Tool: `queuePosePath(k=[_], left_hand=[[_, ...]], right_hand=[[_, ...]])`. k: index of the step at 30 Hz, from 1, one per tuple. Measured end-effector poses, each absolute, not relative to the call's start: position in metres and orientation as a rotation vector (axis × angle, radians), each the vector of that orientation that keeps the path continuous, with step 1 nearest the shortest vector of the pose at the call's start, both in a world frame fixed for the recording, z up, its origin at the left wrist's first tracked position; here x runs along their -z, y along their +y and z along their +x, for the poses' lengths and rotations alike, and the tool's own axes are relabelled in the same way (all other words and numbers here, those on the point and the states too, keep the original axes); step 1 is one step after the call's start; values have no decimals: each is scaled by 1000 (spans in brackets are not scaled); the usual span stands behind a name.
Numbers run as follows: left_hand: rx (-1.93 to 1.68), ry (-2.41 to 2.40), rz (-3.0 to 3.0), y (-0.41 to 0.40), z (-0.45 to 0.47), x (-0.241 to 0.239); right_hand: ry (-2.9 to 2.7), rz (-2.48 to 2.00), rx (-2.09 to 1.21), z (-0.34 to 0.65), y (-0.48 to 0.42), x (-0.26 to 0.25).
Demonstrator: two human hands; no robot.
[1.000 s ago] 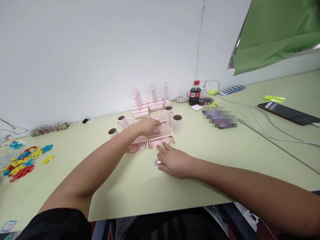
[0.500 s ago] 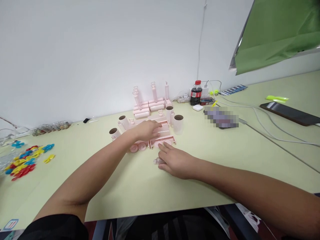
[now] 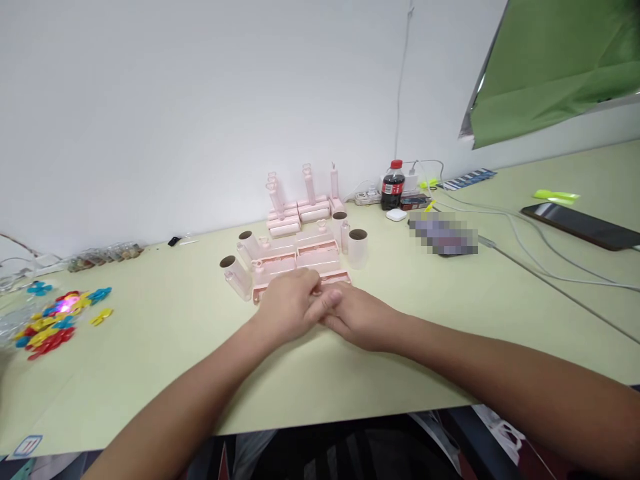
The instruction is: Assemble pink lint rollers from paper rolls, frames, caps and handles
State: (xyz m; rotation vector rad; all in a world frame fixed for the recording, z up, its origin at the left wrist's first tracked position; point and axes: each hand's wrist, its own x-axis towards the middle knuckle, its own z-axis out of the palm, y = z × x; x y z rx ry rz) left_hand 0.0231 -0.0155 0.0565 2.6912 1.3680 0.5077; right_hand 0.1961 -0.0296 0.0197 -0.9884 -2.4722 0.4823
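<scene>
Meeting low over the desk, the left hand and the right hand are overlapped, the left thumb laid across the right hand's fingers. Left fingers are curled, tips mostly hidden; right fingers are bent and partly covered by the left hand. Whether anything is pinched between them cannot be told. Pink trays are placed just beyond the fingers: the front-left pink tray is largely blocked by the left hand, only its left end being visible, while the front-right pink tray is seen past the right knuckles by its far rim and right end. Contact between fingers and trays cannot be made out. Farther back, pink parts are held in a second row of pink trays. Both rows are flanked by brown-topped cylinders, two per side. Near the wall, upright pink tubes are grouped with pink boxes. At right, a cola bottle, a white case and a dark phone are seen; at left, coloured plastic pieces are heaped, a pinkish glow included.
</scene>
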Motion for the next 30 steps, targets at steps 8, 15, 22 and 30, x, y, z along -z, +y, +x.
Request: queuePosePath(k=[8, 15, 22, 30], left_hand=[[-793, 1404, 2317, -21, 6, -34], [-782, 1201, 2293, -23, 6, -30], [-950, 1216, 2115, -17, 7, -23], [-970, 881, 1838, -10, -1, -23]], right_hand=[[-2442, -1131, -574, 198, -33, -14], [-2360, -1072, -563, 202, -31, -12], [-2363, -1188, -640, 209, -26, -15], [-2300, -968, -714, 214, -25, -14]])
